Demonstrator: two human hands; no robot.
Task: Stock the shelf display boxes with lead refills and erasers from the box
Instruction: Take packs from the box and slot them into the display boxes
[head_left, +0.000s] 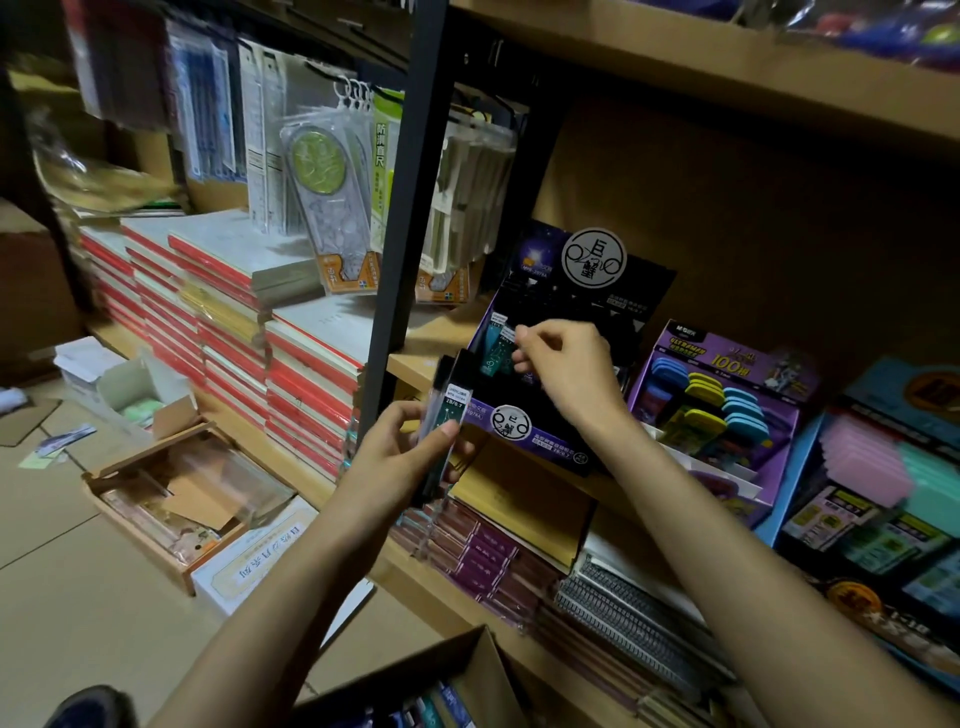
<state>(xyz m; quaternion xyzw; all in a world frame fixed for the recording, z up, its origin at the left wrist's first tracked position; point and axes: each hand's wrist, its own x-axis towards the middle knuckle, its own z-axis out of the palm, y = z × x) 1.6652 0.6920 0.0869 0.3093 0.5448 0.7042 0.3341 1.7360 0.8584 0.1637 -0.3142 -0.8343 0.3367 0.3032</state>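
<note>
My left hand (410, 457) grips a stack of dark lead refill cases (445, 415) upright, just in front of the shelf edge. My right hand (563, 364) pinches a teal lead refill case (493, 356) inside the black and purple display box (550, 447) on the shelf, where a few refill cases stand at its left end. To its right stands a purple display box (670, 358) with blue and yellow erasers. The open cardboard box (483, 670) with more stock sits at the bottom of the view.
A black shelf post (410, 208) rises left of the display box. Hanging ruler packs (332, 182) and stacked red notebooks (234, 322) fill the left shelf. A blue display with pastel erasers (883, 467) is at right. Open boxes (171, 483) lie on the floor.
</note>
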